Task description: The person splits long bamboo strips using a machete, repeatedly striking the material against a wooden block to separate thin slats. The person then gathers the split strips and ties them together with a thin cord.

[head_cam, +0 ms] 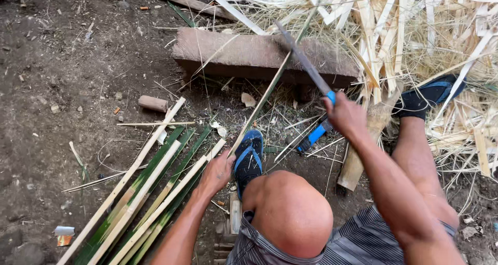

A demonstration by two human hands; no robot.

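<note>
My right hand (pixel 345 115) grips the blue handle of a long dark blade (pixel 303 60) that points up and left over a wooden block (pixel 244 55). My left hand (pixel 218 172) is closed on a thin bamboo strip (pixel 267 91), which slants up across the block and meets the blade. My left foot in a blue sandal (pixel 249 158) rests just right of that hand. Beside the left hand, split green and pale bamboo strips (pixel 148 192) lie in a bundle on the dirt.
A heap of pale bamboo shavings (pixel 415 31) fills the upper right, where my other foot in a dark sandal (pixel 428 96) stands. A second blue-handled tool (pixel 314 135) lies on the ground. A short wooden peg (pixel 153 103) sits left of the block.
</note>
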